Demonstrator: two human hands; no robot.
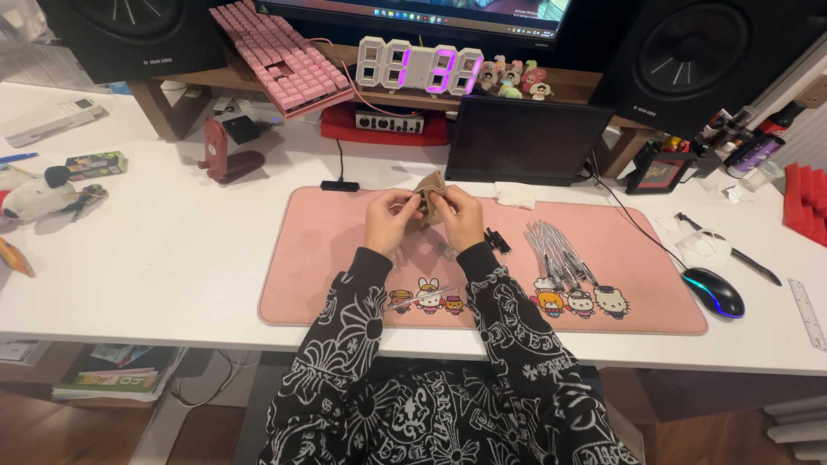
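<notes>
White worktop (172,250) carries a pink mat (345,258); above its rear-centre, left hand (388,220) and right hand (461,215) each pinch a small tan pouch (429,191). Pens (556,254) lie rightward, bare mat leftward.

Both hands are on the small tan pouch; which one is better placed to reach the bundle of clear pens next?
Probably the right hand: the pens lie on the pink mat just to its right, while the left hand sits farther away across the pouch.

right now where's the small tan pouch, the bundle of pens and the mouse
small tan pouch (429,191), head view, upper cloth between both hands
bundle of pens (560,254), head view, middle of the barrels
mouse (713,291), head view, its top
</notes>
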